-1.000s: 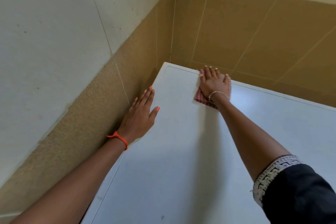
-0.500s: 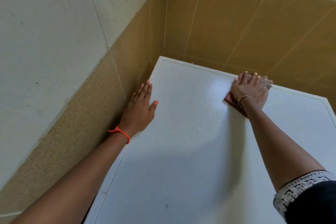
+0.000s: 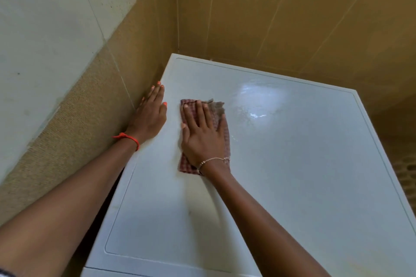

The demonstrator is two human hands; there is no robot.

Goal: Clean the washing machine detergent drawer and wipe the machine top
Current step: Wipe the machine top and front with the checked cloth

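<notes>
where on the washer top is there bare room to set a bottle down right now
The machine top is bare across its whole right half, from the checked cloth to the right rim, and along the near edge between the forearms. Crowded only at the left: the left hand on the rim, the right hand flat on the cloth.

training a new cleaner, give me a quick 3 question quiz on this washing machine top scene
1. True or false: the right hand presses flat on the checked cloth.
2. Where does the left hand rest? A) on the cloth B) at the left edge of the machine top, beside the wall C) in the air
3. Fill in: the wet shine lies to the ____ of the cloth.

Key: 1 true; 2 B; 3 right
</notes>
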